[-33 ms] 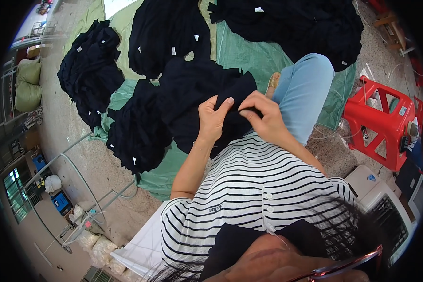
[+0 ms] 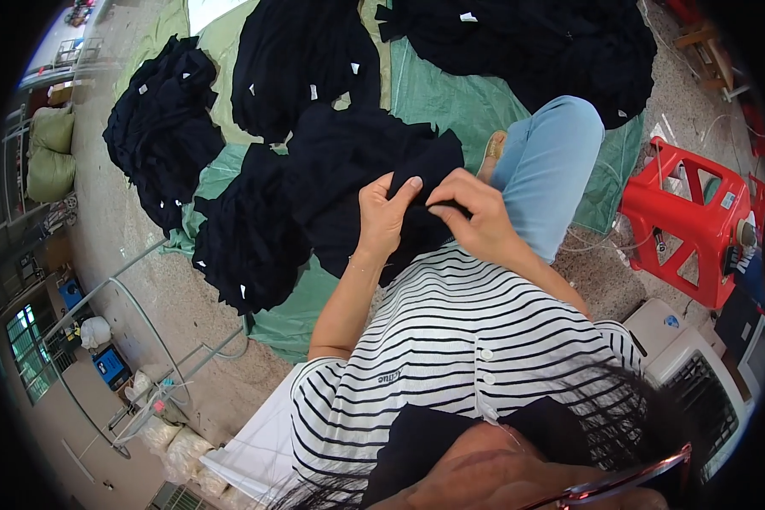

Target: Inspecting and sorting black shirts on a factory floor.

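A dark navy garment (image 2: 344, 166) lies bunched across my lap. My left hand (image 2: 382, 208) is closed on it, thumb up and pressed against a fold of the cloth. Close by on the right, my right hand (image 2: 474, 211) pinches the cloth between thumb and bent fingers. Whether the fingertips hold anything besides cloth is too small to see. Another dark pile of garments (image 2: 251, 234) with small white labels touches the left side of the one I hold.
More dark garment piles (image 2: 166, 127) lie on a green sheet (image 2: 446, 89) over the floor. To the right are a red plastic stool (image 2: 684, 221) and a white machine with a grille (image 2: 693, 370). A metal tube frame (image 2: 149, 319) stands on the left.
My right hand has shifted slightly left, toward my left hand, its fingertips still at the garment. My left hand and the piles have not moved.
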Demonstrator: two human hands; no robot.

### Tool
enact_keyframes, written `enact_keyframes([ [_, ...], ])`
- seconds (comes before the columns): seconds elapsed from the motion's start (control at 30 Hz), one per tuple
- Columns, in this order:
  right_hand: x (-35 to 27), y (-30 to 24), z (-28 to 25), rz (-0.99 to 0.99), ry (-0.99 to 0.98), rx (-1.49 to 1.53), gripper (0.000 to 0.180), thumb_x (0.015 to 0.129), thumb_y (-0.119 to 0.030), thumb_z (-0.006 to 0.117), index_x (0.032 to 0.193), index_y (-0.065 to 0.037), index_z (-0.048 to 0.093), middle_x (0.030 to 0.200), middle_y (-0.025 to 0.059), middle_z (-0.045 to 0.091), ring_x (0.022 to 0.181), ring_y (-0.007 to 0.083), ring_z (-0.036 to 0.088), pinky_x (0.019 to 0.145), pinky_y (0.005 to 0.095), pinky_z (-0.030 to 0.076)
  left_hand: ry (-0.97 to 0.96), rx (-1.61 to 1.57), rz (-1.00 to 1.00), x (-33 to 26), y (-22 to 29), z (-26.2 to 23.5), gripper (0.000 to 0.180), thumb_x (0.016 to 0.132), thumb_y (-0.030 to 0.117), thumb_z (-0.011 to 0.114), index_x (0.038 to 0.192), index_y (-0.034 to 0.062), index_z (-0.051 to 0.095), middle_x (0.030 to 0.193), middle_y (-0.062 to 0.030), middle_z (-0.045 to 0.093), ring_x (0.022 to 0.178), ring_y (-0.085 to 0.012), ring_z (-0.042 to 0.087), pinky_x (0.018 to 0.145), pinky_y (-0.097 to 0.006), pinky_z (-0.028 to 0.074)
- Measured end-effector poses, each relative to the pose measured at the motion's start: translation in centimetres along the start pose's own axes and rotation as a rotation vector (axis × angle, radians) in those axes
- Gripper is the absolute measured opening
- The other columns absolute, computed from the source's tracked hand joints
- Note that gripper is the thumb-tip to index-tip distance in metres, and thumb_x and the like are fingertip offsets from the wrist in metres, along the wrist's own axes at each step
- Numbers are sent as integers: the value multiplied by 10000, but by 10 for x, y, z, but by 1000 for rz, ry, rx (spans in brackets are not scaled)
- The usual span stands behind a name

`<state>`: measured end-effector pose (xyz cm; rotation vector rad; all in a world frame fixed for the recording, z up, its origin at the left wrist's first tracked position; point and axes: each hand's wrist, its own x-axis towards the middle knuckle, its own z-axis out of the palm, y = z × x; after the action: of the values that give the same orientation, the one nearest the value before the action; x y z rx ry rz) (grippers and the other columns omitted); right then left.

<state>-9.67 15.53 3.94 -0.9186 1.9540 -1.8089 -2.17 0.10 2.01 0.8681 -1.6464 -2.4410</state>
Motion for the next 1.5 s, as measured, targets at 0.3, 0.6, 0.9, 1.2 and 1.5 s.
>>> enact_keyframes([
  [0.3,-6,4,8,-28,100,-113,213,714,97,725,897,14,654,777,88,588,679,204,588,574,292,457,-193,225,-7,-8,12,-13,120,912,70,639,927,-35,694,813,40,639,726,-22,511,630,-199,423],
  [0.6,-10,12,6,33,43,-100,221,702,92,742,898,12,680,797,92,626,717,201,617,622,280,482,-253,641,436,-6,-2,-15,176,881,43,642,775,-41,529,668,-107,416,583,-203,393,539,-318,339],
  [0.9,-11,24,4,82,5,-40,183,722,70,744,881,12,675,787,82,619,722,189,604,636,278,471,-303,795,449,-12,6,-22,216,902,99,653,799,-39,522,684,-100,434,588,-201,418,537,-320,352],
  [1.2,-10,20,7,49,-3,-6,158,747,46,750,879,15,668,784,73,616,712,177,592,625,278,462,-186,43,-144,-14,-5,-21,149,939,118,639,937,-20,693,854,34,657,727,-11,542,634,-181,438],
  [1.5,-11,24,-1,191,-204,25,155,778,-30,749,907,12,674,779,46,590,699,149,560,624,261,439,24,-138,-153,-9,1,-16,135,927,112,667,879,-13,682,820,-1,669,673,-37,570,596,-193,472],
])
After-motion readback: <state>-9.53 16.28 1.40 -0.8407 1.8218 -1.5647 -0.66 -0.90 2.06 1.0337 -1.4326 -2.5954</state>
